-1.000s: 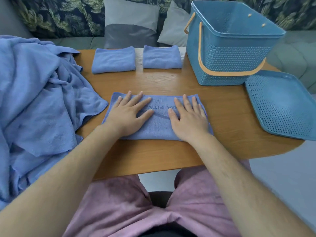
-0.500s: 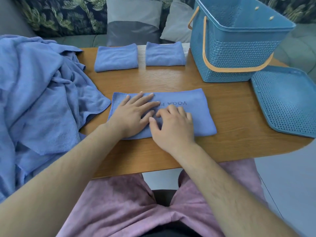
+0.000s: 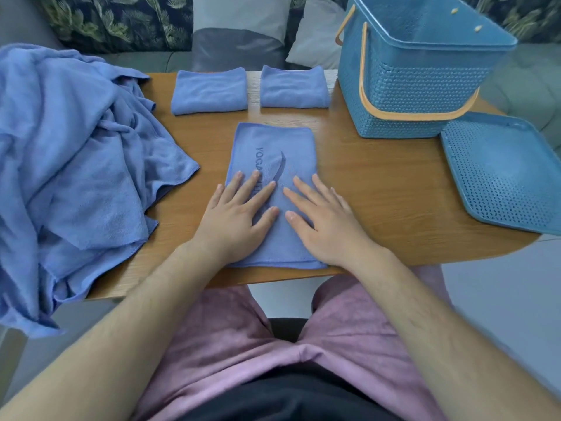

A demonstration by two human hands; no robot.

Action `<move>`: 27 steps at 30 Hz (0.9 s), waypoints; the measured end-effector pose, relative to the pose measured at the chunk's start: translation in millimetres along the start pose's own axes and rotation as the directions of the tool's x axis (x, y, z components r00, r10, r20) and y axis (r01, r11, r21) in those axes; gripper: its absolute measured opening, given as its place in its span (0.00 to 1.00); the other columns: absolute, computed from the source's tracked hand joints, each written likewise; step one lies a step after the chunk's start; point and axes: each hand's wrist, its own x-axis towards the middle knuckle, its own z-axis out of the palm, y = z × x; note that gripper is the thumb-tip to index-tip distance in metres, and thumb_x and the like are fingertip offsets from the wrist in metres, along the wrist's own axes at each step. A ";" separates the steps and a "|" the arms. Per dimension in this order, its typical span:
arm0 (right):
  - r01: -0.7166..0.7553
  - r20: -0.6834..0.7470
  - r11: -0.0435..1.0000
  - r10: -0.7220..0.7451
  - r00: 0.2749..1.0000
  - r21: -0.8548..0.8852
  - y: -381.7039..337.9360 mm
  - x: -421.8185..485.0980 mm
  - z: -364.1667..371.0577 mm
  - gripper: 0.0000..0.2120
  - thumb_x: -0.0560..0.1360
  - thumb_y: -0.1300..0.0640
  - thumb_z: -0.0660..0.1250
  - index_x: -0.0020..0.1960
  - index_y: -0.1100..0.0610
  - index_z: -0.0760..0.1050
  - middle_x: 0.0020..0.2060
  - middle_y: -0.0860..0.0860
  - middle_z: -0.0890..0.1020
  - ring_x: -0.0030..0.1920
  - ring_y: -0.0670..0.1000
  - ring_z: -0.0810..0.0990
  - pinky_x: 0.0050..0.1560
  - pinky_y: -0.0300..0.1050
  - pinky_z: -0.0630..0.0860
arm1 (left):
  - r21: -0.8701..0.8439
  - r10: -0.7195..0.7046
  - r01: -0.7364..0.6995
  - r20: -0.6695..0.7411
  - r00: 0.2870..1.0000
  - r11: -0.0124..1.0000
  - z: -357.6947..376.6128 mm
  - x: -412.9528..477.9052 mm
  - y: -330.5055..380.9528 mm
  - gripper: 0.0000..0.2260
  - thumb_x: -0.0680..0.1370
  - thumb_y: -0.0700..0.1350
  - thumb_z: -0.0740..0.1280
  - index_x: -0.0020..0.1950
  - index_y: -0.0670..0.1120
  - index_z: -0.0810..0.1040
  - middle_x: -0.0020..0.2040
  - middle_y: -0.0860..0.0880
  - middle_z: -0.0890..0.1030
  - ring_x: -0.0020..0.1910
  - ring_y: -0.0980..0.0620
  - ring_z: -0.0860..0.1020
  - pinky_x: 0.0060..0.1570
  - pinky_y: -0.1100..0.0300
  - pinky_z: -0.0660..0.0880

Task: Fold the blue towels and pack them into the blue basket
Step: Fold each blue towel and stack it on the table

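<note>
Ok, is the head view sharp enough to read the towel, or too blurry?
Head view, centre: sharp, YOGA lettering on the towel reads clearly. Head view, edges: the blue basket bows from wide-angle distortion and its far right rim smears. Light is soft, shadows faint.

A: What has moved since a second ago?
B: The yoga towel (image 3: 274,141) has turned a quarter. It lay crosswise along the table's (image 3: 379,183) near edge; now its long side runs from that edge toward the far one.
A: And the hands?
B: The right hand (image 3: 326,221) had curled at the towel's middle. Now it lies flat again beside the left hand (image 3: 235,218), both on the near half.
</note>
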 end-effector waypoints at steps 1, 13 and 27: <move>0.009 -0.027 0.999 -0.007 1.000 0.046 1.7 -2.7 1.5 0.24 0.84 0.43 0.55 0.79 0.44 0.63 0.81 0.41 0.56 0.82 0.47 0.45 0.80 0.53 0.47 | 0.005 -0.004 0.004 -0.019 1.000 1.000 1.5 0.2 0.4 0.33 0.75 0.70 0.41 0.80 0.64 0.54 0.82 0.57 0.51 0.82 0.51 0.47 0.78 0.48 0.45; 0.155 -0.219 0.934 -0.086 0.972 0.322 27.2 -33.6 -10.3 0.20 0.75 0.69 0.63 0.61 0.54 0.82 0.68 0.50 0.77 0.70 0.50 0.72 0.74 0.42 0.63 | -0.212 0.138 -0.132 0.015 0.990 0.968 -15.3 -1.9 -15.0 0.26 0.79 0.66 0.58 0.77 0.65 0.64 0.81 0.62 0.53 0.81 0.57 0.44 0.78 0.51 0.38; 0.223 -0.180 0.935 -0.177 0.967 0.276 32.6 -26.7 -14.1 0.12 0.78 0.55 0.70 0.61 0.55 0.82 0.62 0.47 0.81 0.68 0.48 0.72 0.72 0.39 0.65 | -0.285 0.327 -0.284 0.116 0.938 0.916 -35.7 -27.6 -27.1 0.36 0.67 0.81 0.56 0.71 0.68 0.69 0.77 0.68 0.60 0.79 0.65 0.48 0.79 0.50 0.42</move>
